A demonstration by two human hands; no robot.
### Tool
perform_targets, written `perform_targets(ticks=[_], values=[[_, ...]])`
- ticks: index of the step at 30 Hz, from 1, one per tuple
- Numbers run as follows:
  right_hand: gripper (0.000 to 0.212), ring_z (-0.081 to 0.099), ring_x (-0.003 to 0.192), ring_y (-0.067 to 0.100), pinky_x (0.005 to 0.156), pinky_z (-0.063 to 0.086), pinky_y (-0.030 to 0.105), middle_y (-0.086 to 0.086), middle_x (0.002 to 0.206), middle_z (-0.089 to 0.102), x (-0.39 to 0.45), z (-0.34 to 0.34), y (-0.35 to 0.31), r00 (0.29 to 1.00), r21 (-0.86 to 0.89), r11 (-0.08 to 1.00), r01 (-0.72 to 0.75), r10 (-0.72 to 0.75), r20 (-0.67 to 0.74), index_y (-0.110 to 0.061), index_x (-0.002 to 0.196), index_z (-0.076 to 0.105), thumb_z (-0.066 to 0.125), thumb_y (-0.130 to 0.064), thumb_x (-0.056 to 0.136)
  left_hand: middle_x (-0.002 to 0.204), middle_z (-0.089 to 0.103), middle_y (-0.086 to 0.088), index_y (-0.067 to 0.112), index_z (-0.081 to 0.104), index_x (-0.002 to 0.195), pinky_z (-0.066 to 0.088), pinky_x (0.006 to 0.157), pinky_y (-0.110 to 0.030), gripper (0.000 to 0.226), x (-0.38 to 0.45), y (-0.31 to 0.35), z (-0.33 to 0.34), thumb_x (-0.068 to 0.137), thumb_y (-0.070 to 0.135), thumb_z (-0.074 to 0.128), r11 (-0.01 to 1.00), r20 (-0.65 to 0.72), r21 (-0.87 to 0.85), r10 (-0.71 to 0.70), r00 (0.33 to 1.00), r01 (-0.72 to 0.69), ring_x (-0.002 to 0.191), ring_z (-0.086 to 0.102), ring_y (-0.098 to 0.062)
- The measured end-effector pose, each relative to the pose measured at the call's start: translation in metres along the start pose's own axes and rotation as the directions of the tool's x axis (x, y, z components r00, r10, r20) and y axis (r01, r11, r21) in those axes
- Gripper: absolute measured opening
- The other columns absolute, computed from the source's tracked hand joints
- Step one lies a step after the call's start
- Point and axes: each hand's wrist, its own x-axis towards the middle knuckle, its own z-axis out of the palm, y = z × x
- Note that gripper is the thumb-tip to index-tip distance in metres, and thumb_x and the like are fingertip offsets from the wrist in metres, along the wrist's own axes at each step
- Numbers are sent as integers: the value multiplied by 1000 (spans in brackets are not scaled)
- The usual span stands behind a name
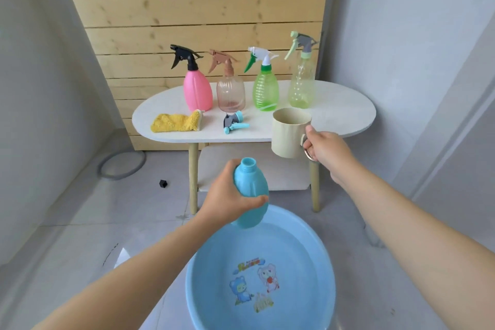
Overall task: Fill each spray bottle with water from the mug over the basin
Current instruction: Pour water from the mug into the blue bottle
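Blue spray bottle (250,190), uncapped, threaded neck open and pointing up, body tilted slightly, held above far rim of blue basin (325,254). Left hand (227,196) wrapped round bottle's middle: thumb across front, other fingers curled behind, mostly hidden. Bottle base overlapping basin's far edge in view; contact between the two impossible to judge.

Cream mug (289,133) held upright up and to right of bottle neck, apart from it, in front of table edge. Right hand (326,150) on mug's metal handle: thumb pressed at top near rim, fingers curled through and round loop. Contents of mug not visible.

Basin on tiled floor, water inside, cartoon bear print on bottom.

Detached trigger head (235,122), turquoise and grey, lying on its side on white oval table (348,113), just in front of ribbed bottle.

Row along back of table, left to right, all upright with heads on: pink bottle with black trigger (197,88); clear pinkish ribbed bottle with brown trigger (230,91); green bottle with white and green trigger (266,88); tall pale green bottle with grey trigger (302,83).

Yellow cloth (175,122) lying at table's front left, touching pink bottle's base.

Wooden slat panel (192,8) behind table. Grey hose ring (122,166) and small black object (163,183) on floor at left.
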Motion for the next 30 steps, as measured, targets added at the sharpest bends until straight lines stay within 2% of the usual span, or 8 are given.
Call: perform_targets(ticks=[6, 12, 17, 20, 23, 26, 28, 30], values=[[49, 53, 77, 27, 72, 37, 30, 2, 63, 52, 63, 2, -7, 998, -67, 997, -43, 39, -56, -15, 62, 54, 34, -40, 100, 101, 60, 12, 33, 42, 117, 46, 64, -15, 69, 30, 14, 6, 63, 32, 85, 1000, -13, 21, 2, 1000, -2, 87, 59, -3], [47, 49, 74, 26, 58, 35, 30, 0, 62, 49, 101, 12, 1, 995, -47, 995, -88, 86, -52, -15, 64, 51, 35, -41, 99, 95, 58, 18, 37, 40, 111, 39, 55, -5, 64, 57, 22, 6, 65, 32, 84, 1000, -31, 30, -4, 1000, 4, 83, 56, 4], [49, 54, 79, 29, 69, 39, 32, 3, 69, 57, 110, 19, 14, 997, -107, 992, -70, 67, -30, -10, 72, 57, 36, -47, 97, 93, 54, 20, 35, 39, 111, 40, 60, -8, 65, 70, 27, 4, 66, 30, 84, 1000, -60, 24, 16, 998, -14, 82, 55, 2], [49, 54, 93, 31, 76, 40, 35, 10, 88, 59, 108, 15, 19, 991, -221, 975, -28, -2, -134, -7, 84, 57, 43, -54, 92, 93, 55, 20, 36, 38, 111, 41, 60, -10, 65, 74, 30, 2, 66, 30, 84, 1000, -62, 10, 20, 998, -19, 82, 54, 4], [30, 47, 107, 26, 85, 41, 32, 7, 108, 53, 77, 10, 16, 925, -251, 955, 160, -234, -300, -10, 104, 59, 60, -36, 88, 94, 56, 18, 36, 38, 111, 43, 61, -13, 65, 75, 33, -3, 66, 32, 84, 1000, -51, -1, 23, 998, -23, 83, 54, 3], [21, 54, 84, 11, 67, 40, 12, -2, 105, 56, 40, 9, 14, 957, -6, 959, 283, -283, -60, -20, 101, 60, 61, -9, 83, 98, 61, 10, 31, 44, 113, 52, 71, -26, 71, 77, 37, -10, 55, 43, 84, 999, 2, 2, 36, 999, -36, 89, 61, -7], [38, 56, 91, 8, 76, 42, 9, -8, 112, 58, 22, 12, 17, 932, 162, 969, 188, -228, 282, -30, 109, 56, 59, -3, 83, 100, 62, 9, 31, 46, 113, 55, 77, -34, 72, 78, 38, -15, 51, 46, 79, 999, 29, -8, 41, 999, -41, 92, 62, -11], [57, 54, 111, 6, 92, 44, 19, -15, 124, 55, 14, 17, 24, 833, 150, 974, 168, -222, 507, -39, 123, 47, 66, -10, 78, 100, 63, 10, 35, 46, 113, 55, 81, -37, 70, 79, 37, -17, 51, 46, 79, 998, 46, -21, 53, 998, -52, 94, 63, -11]])
